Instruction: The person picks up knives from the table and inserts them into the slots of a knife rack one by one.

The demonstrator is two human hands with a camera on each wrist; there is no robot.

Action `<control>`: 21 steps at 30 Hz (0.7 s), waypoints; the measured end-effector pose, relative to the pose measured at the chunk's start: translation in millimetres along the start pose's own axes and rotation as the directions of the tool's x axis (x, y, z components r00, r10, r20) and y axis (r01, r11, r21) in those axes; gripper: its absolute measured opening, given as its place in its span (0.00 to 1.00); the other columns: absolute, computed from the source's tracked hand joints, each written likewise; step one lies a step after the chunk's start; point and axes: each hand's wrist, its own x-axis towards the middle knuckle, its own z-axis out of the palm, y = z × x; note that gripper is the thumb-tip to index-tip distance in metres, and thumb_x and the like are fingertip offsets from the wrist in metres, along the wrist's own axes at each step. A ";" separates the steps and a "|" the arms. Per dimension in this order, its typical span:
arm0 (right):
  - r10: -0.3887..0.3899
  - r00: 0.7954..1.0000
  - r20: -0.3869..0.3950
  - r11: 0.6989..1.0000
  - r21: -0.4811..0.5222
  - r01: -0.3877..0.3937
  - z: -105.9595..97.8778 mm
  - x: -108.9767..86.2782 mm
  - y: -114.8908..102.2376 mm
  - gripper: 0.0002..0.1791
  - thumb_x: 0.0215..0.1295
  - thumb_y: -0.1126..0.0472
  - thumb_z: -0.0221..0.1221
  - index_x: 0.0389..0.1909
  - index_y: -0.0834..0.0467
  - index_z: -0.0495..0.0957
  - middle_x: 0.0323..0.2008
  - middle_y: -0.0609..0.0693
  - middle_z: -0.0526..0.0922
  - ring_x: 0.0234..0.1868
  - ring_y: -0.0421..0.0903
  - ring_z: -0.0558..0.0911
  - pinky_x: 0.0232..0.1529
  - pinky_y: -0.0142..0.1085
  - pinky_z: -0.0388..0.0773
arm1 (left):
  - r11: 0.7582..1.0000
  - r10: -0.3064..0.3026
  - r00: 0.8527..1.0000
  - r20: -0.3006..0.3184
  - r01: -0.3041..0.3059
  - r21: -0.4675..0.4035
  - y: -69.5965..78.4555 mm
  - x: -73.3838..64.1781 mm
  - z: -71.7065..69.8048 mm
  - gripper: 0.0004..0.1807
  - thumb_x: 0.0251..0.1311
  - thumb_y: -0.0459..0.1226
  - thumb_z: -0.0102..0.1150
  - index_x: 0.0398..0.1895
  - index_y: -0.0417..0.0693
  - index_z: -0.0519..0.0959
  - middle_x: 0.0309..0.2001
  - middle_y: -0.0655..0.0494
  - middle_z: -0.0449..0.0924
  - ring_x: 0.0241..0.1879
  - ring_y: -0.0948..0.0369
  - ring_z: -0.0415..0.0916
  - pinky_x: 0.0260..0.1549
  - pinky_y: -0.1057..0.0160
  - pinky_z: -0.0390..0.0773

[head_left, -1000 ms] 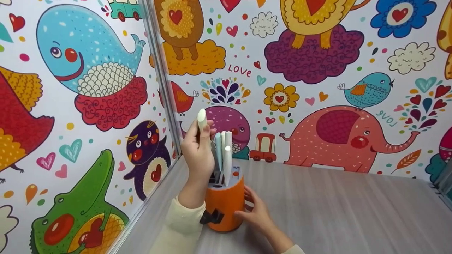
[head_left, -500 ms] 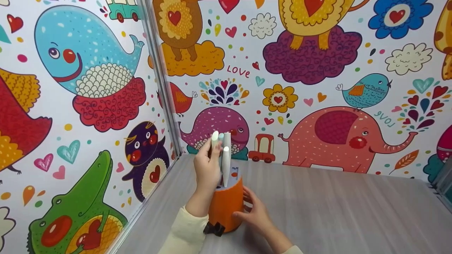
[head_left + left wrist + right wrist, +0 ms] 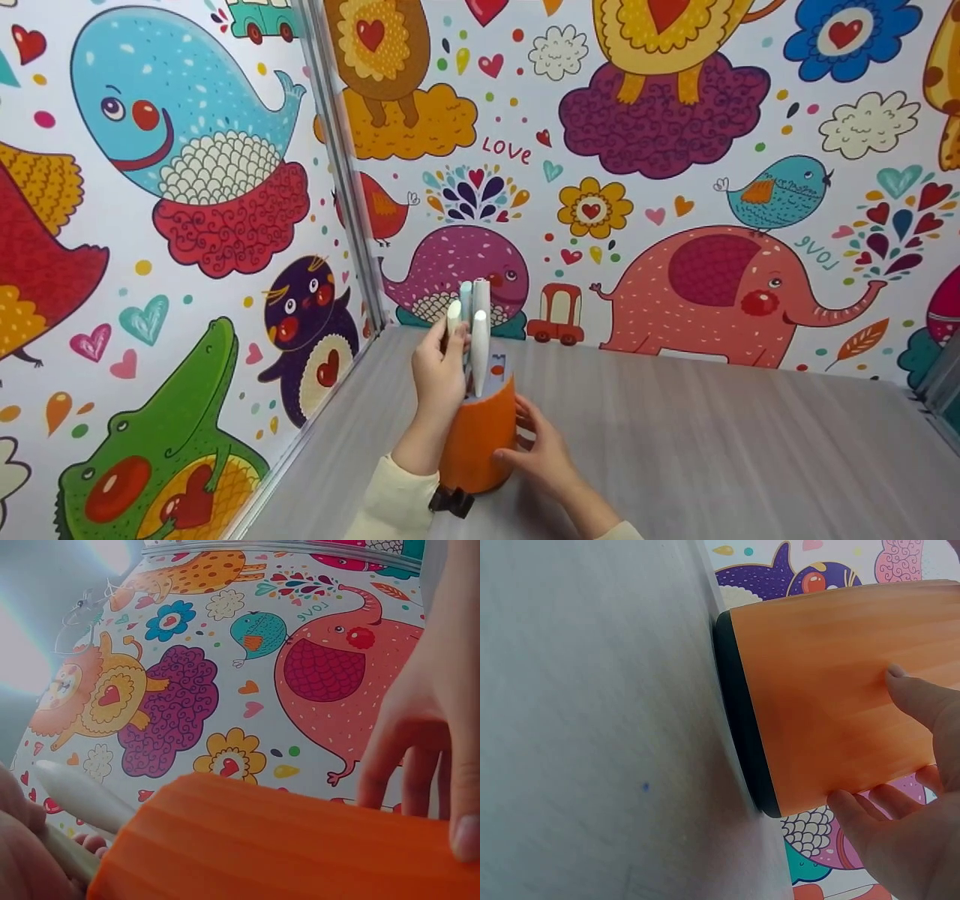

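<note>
An orange knife block (image 3: 476,446) with a grey slotted top stands upright on the table. My left hand (image 3: 437,375) grips the pale green handle (image 3: 453,318) of a knife at the block's left side; its blade is hidden behind the hand. Close beside it, a white-handled knife (image 3: 481,352), a light blue handle (image 3: 466,300) and a greyish handle (image 3: 482,291) rise from the slots. Around the block's right side curls my right hand (image 3: 551,457), thumb on the near face, as the right wrist view shows on the orange wall (image 3: 832,705).
The wood-grain table (image 3: 712,442) stretches to the right. Cartoon-printed panels (image 3: 675,187) close in the back and left, meeting at a metal corner strip (image 3: 349,165). A black strap piece (image 3: 451,501) sits at the left wrist, near the block's base.
The left hand has come down and rightward with the green-handled knife, from above the block to its top. It sinks slightly further in the last half second. The right hand stays on the block.
</note>
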 end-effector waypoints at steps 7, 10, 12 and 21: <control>0.004 1.000 -0.007 1.000 -0.006 -0.004 1.6 0.5 1.8 0.54 0.56 0.46 0.79 0.81 0.47 0.62 0.76 0.57 0.72 0.73 0.60 0.75 0.73 0.59 0.74 | 0.999 0.031 0.999 -0.043 -0.031 0.016 -0.7 -5.2 -4.5 0.19 0.78 0.37 0.59 0.67 0.41 0.80 0.54 0.44 0.86 0.53 0.51 0.84 0.62 0.46 0.84; 0.003 1.000 0.010 1.000 -0.028 -0.002 1.0 1.6 0.8 0.55 0.56 0.44 0.79 0.82 0.47 0.61 0.76 0.57 0.72 0.72 0.60 0.75 0.72 0.59 0.74 | 0.987 0.153 0.980 -0.130 -0.145 0.072 1.3 -14.2 -7.9 0.19 0.75 0.32 0.61 0.66 0.41 0.79 0.56 0.45 0.83 0.54 0.53 0.82 0.61 0.51 0.85; -0.005 0.999 0.033 0.999 -0.049 0.006 -1.6 -0.1 -0.8 0.56 0.58 0.42 0.78 0.83 0.50 0.59 0.77 0.61 0.70 0.72 0.62 0.75 0.71 0.60 0.75 | 0.957 0.278 0.946 -0.165 -0.257 0.135 2.3 -23.7 -9.3 0.17 0.73 0.30 0.62 0.62 0.41 0.80 0.51 0.47 0.80 0.50 0.57 0.80 0.54 0.57 0.87; -0.161 0.986 0.033 0.921 -0.354 0.162 -73.1 -28.0 4.6 0.44 0.68 0.41 0.70 0.79 0.53 0.66 0.72 0.60 0.76 0.70 0.64 0.77 0.65 0.61 0.81 | 0.748 0.559 0.727 0.399 -0.650 0.136 12.6 -73.4 19.8 0.09 0.67 0.32 0.64 0.49 0.48 0.84 0.41 0.55 0.83 0.37 0.65 0.78 0.39 0.70 0.85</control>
